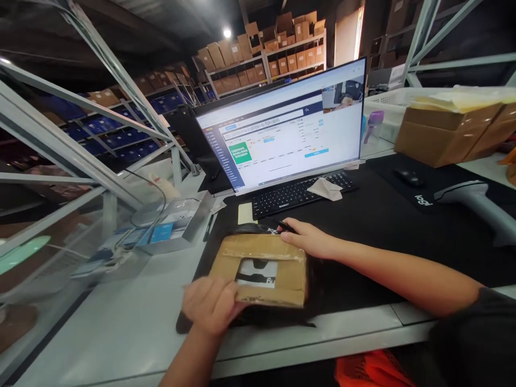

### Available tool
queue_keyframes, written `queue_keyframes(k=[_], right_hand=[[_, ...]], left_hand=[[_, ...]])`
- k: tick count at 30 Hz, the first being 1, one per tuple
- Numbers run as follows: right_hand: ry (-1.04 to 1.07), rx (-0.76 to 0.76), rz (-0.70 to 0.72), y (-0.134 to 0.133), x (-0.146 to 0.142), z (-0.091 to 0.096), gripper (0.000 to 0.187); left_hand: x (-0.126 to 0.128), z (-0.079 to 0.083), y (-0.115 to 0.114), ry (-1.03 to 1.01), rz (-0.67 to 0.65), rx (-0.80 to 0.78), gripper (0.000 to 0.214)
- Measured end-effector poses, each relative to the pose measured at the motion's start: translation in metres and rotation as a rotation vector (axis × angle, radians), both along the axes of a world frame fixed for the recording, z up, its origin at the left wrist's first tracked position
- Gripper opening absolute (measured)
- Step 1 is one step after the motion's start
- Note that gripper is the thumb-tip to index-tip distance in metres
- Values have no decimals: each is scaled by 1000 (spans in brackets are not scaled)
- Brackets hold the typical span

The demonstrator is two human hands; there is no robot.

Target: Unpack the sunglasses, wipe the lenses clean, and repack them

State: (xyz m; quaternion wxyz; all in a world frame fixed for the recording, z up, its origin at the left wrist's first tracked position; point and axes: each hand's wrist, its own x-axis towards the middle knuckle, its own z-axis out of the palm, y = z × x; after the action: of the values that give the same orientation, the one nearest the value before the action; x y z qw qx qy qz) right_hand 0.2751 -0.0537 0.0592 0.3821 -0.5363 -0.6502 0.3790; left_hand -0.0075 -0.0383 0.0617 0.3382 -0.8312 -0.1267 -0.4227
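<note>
A flat brown cardboard package with a cut-out window showing a black and white label lies on the black desk mat, on top of something dark. My left hand grips its near left corner, fingers curled round the edge. My right hand rests on its far right corner, fingers bent and pressed on the cardboard next to a dark thin object I cannot make out.
A monitor and black keyboard with a crumpled tissue stand behind. A handheld scanner, mouse and brown boxes lie right. A clear tray sits left, by metal frame bars. Shelves of boxes fill the back.
</note>
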Motion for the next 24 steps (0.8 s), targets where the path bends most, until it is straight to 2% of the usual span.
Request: queue_keyframes(k=[3,4,7,9,11,13,14,16,17,18,19,21,22,24], right_hand=[[63,-10,33,5,3,-8,27],[89,-12,27,5,3,-10,28],[133,-2,-13,7,1,-16,32],[137,-1,-36,7,0,-19,33],[140,-5,-48,7,-1,-21,34],[114,6,-37,6,-1,-20,33],[84,18,-29,6,-1,-18,33],[-4,56,-30,4,1,-14,34],[-53,79,-41,3,3,-10,35],[-100,105,-56,1,6,-6,37],[-154,134,-74,-1,10,1,39],[-303,199,-104,-9,24,17,37],[-393,230,-100,-15,33,27,36],[-561,282,-33,-29,52,47,34]], left_hand=[[-7,-19,-4,2,-37,69,26],[-9,-28,-6,5,-28,56,30],[-12,-50,-18,7,-2,-88,56],[-15,-51,-29,26,-6,-170,57],[-16,-34,-39,53,14,-232,44],[-10,-1,-43,118,105,-360,29],[-4,20,-41,192,193,-476,23],[15,59,-26,462,415,-720,38],[27,76,-13,567,535,-773,40],[40,88,1,632,594,-790,34],[52,96,16,665,576,-785,39],[71,100,45,813,420,-806,81],[77,97,56,884,360,-847,84],[81,86,71,953,285,-913,74]])
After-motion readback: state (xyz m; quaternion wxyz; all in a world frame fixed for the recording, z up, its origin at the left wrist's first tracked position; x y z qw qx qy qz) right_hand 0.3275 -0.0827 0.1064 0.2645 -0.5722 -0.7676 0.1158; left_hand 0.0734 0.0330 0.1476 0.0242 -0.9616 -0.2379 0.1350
